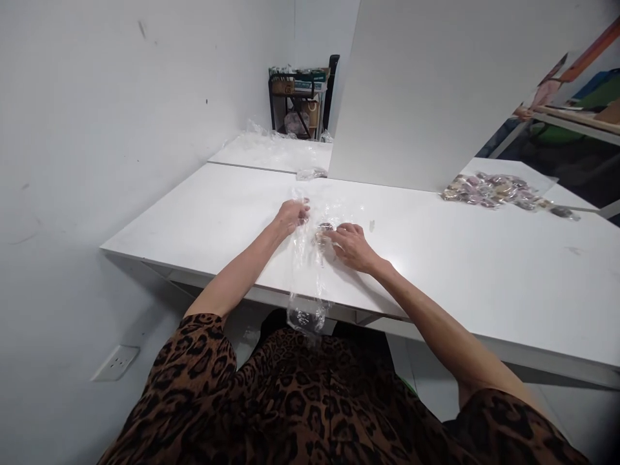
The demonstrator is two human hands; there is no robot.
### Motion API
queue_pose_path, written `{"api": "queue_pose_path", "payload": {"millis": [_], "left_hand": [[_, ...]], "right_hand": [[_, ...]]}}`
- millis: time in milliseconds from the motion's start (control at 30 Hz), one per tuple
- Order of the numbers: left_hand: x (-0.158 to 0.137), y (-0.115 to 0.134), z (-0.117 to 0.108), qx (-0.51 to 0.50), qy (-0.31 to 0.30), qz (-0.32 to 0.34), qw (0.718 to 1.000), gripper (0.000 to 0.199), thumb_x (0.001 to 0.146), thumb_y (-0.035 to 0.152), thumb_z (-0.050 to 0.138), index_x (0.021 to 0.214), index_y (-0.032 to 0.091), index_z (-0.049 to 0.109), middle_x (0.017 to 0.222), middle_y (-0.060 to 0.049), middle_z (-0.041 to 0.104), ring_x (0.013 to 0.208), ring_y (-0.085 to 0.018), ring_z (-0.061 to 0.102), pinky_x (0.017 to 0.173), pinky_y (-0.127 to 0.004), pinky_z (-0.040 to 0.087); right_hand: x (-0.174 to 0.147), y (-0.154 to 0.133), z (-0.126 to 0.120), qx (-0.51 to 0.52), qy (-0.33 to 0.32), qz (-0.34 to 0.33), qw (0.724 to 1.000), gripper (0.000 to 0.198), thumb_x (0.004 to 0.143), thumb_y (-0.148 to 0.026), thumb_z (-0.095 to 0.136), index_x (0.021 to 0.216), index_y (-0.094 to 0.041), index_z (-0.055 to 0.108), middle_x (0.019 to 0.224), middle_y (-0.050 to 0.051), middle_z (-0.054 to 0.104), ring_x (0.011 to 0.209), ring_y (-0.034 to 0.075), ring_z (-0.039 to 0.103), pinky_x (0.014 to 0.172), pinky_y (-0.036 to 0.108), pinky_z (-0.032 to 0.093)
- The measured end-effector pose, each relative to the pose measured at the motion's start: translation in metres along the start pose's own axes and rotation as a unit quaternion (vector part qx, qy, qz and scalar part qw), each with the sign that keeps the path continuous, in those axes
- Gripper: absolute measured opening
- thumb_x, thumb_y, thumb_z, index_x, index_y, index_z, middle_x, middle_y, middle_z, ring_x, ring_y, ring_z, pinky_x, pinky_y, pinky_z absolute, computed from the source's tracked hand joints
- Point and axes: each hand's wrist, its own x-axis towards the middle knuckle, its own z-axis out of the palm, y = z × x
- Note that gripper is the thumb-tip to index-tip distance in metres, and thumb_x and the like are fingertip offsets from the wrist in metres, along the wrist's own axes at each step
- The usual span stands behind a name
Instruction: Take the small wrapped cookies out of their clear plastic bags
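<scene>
A long strip of clear plastic film (306,258) lies across the white table and hangs over its front edge towards my lap. My left hand (292,216) has its fingers closed on the film near its far part. Beside it, my right hand (352,247) has its fingertips pressed at a small dark and tan item (323,232) lying on or in the film. What exactly that item is, I cannot make out. More crinkled clear film spreads on the table just beyond both hands.
A pile of wrapped multicoloured small items (504,190) lies at the table's right rear. A tall white panel (407,97) stands behind the table. Loose plastic (271,145) covers the surface beyond. A black shelf cart (295,97) holds boxes. At far right, a person's arm (526,111) shows.
</scene>
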Motion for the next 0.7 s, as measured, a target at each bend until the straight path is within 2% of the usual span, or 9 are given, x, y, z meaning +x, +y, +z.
{"api": "queue_pose_path", "payload": {"millis": [100,200,267,333,433,500,600,700], "left_hand": [[-0.005,0.025,0.000,-0.099,-0.036,0.004,0.994,0.053,0.066,-0.004,0.052,0.115,0.013,0.064,0.062,0.005,0.055,0.044,-0.006,0.045,0.048,-0.021,0.038],[-0.010,0.048,0.010,-0.143,-0.101,-0.001,0.985,0.064,0.070,-0.004,0.046,0.130,0.011,0.060,0.063,0.004,0.056,0.044,-0.006,0.047,0.046,-0.019,0.038],[-0.011,0.058,0.022,-0.142,-0.142,0.005,0.980,0.063,0.075,-0.003,0.046,0.135,0.012,0.058,0.066,0.004,0.056,0.044,-0.005,0.048,0.046,-0.018,0.036],[-0.011,0.066,0.039,-0.128,-0.174,0.018,0.976,0.059,0.082,0.000,0.048,0.138,0.014,0.058,0.072,0.002,0.058,0.049,-0.005,0.051,0.049,-0.017,0.038],[-0.018,0.080,0.064,-0.103,-0.191,0.054,0.975,0.051,0.091,0.008,0.051,0.141,0.014,0.057,0.086,-0.001,0.062,0.065,-0.007,0.064,0.058,-0.016,0.044],[-0.030,0.093,0.077,-0.087,-0.204,0.080,0.972,0.047,0.097,0.011,0.047,0.143,0.013,0.055,0.090,-0.002,0.061,0.071,-0.008,0.067,0.061,-0.014,0.044],[-0.057,0.118,0.090,-0.075,-0.243,0.103,0.962,0.048,0.101,0.006,0.032,0.144,0.011,0.053,0.084,0.000,0.054,0.056,-0.001,0.056,0.057,-0.009,0.034],[-0.078,0.142,0.094,-0.076,-0.270,0.134,0.951,0.052,0.100,0.002,0.026,0.142,0.011,0.056,0.077,0.002,0.050,0.044,0.004,0.044,0.054,-0.006,0.025]], "right_hand": [[-0.028,0.012,0.005,0.006,0.012,-0.004,1.000,0.042,0.094,-0.010,0.044,0.125,-0.021,0.072,0.105,0.016,0.073,0.119,0.035,0.056,0.105,0.056,0.039],[-0.056,0.023,0.007,0.073,0.033,0.026,0.996,0.037,0.093,-0.015,0.045,0.115,-0.020,0.075,0.110,0.015,0.074,0.116,0.034,0.058,0.100,0.054,0.043],[-0.067,0.029,0.007,0.159,0.055,0.070,0.983,0.034,0.091,-0.020,0.050,0.113,-0.021,0.075,0.113,0.013,0.074,0.114,0.033,0.060,0.099,0.052,0.047],[-0.071,0.032,0.007,0.263,0.099,0.132,0.950,0.031,0.089,-0.026,0.054,0.112,-0.022,0.075,0.114,0.010,0.075,0.110,0.029,0.064,0.097,0.049,0.050],[-0.071,0.036,0.007,0.394,0.192,0.216,0.872,0.028,0.086,-0.034,0.059,0.106,-0.023,0.075,0.110,0.006,0.075,0.103,0.024,0.067,0.095,0.042,0.052],[-0.069,0.040,0.006,0.444,0.244,0.254,0.824,0.027,0.083,-0.037,0.064,0.101,-0.022,0.075,0.102,0.004,0.075,0.095,0.021,0.067,0.090,0.038,0.052],[-0.069,0.046,0.006,0.481,0.298,0.290,0.772,0.028,0.078,-0.039,0.069,0.099,-0.021,0.075,0.100,0.004,0.074,0.085,0.018,0.066,0.081,0.033,0.052],[-0.071,0.049,0.006,0.493,0.331,0.303,0.746,0.031,0.077,-0.041,0.071,0.101,-0.022,0.074,0.102,0.004,0.074,0.082,0.016,0.065,0.075,0.030,0.051]]}}
